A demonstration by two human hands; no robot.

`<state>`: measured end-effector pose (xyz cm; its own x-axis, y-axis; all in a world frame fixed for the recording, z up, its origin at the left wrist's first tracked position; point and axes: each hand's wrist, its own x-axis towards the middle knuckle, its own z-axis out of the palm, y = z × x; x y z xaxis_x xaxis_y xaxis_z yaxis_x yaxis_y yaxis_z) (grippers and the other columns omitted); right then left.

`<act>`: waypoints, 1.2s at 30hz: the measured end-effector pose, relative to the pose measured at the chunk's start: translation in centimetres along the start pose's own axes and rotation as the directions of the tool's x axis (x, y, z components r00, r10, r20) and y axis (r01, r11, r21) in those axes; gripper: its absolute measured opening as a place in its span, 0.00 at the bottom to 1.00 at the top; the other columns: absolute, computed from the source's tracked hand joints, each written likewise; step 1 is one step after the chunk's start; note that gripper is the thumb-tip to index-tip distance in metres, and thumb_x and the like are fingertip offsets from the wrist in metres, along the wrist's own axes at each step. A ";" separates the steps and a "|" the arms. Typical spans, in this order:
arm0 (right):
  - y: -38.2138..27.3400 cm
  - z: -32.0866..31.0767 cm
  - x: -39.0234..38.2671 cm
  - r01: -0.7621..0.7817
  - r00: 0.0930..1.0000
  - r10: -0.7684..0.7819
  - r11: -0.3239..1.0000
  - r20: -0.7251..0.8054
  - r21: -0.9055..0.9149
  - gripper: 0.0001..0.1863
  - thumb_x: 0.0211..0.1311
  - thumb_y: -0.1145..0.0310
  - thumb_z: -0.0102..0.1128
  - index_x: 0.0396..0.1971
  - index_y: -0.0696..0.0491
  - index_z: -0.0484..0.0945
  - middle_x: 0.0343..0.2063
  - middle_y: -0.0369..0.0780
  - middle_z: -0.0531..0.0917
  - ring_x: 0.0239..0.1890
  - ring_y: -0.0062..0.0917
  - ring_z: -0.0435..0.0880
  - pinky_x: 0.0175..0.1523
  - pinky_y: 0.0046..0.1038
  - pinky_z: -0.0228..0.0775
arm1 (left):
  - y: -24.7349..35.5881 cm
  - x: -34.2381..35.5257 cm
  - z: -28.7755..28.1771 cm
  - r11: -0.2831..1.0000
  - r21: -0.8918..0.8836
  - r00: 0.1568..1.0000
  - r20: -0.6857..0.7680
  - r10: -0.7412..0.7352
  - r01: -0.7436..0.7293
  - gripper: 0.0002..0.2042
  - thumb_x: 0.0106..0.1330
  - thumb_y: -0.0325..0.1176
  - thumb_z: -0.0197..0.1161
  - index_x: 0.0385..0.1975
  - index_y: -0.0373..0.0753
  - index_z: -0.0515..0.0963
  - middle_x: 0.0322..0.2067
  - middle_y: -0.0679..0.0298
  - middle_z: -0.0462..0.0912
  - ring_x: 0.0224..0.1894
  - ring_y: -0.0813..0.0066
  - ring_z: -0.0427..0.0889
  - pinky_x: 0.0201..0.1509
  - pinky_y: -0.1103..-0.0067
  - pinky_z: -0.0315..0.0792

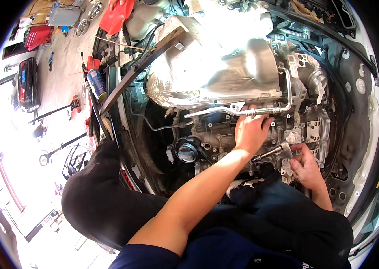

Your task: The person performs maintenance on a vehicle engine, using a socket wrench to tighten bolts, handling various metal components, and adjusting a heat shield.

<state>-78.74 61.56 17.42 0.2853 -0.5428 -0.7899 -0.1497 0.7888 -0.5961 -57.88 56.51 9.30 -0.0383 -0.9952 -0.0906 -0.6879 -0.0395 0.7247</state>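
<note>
My left hand (250, 130) reaches onto the engine (221, 139) just below a curved metal pipe (211, 110); its fingers are bent, their tips partly hidden, and what they grip is unclear. Lower right, my right hand (305, 166) has its fingers round the end of a steel ratchet tool with an extension (274, 150), which lies slantwise over the engine toward a point below my left wrist. A large silver heat shield (227, 76) covers the upper engine. A black round cap (187, 152) sits left of my left forearm.
A long dark bar (141, 67) slants across the upper left, near a blue can (96, 84). My dark-clothed legs (95, 193) rest in the engine bay. Another person's hand (115, 3) is at a red cloth (112, 19). A dark car (26, 87) and scooters (55, 154) stand on the floor.
</note>
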 end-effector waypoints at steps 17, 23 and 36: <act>0.1 -1.1 0.0 0.038 0.999 -0.038 0.999 -0.015 -0.023 0.18 0.66 0.76 0.53 0.53 0.55 0.61 0.19 0.32 0.71 0.17 0.12 0.63 0.22 0.18 0.55 | -0.1 0.0 0.0 0.996 0.052 0.997 -0.020 0.075 -0.074 0.13 0.63 0.44 0.61 0.35 0.40 0.82 0.40 0.54 0.80 0.40 0.49 0.78 0.49 0.61 0.71; 0.4 -1.1 -0.3 0.040 0.998 -0.040 0.999 -0.050 0.008 0.18 0.65 0.79 0.51 0.53 0.54 0.61 0.20 0.32 0.71 0.17 0.12 0.64 0.23 0.18 0.55 | 0.4 0.1 -0.1 0.999 -0.008 0.998 0.045 -0.050 0.050 0.13 0.62 0.44 0.62 0.34 0.41 0.82 0.38 0.57 0.79 0.44 0.54 0.77 0.51 0.64 0.70; 0.5 -1.3 -0.3 0.050 0.996 -0.057 0.994 -0.065 -0.097 0.19 0.64 0.76 0.54 0.53 0.55 0.63 0.22 0.34 0.75 0.22 0.14 0.70 0.28 0.20 0.62 | -0.1 0.4 0.1 0.999 0.003 0.998 -0.053 0.033 -0.033 0.11 0.56 0.40 0.69 0.28 0.38 0.83 0.35 0.58 0.79 0.43 0.55 0.77 0.46 0.65 0.70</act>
<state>-80.13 61.74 17.13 0.2316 -0.6041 -0.7626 -0.2259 0.7290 -0.6461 -57.93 56.12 9.09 -0.0229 -0.9993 -0.0300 -0.6882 -0.0060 0.7255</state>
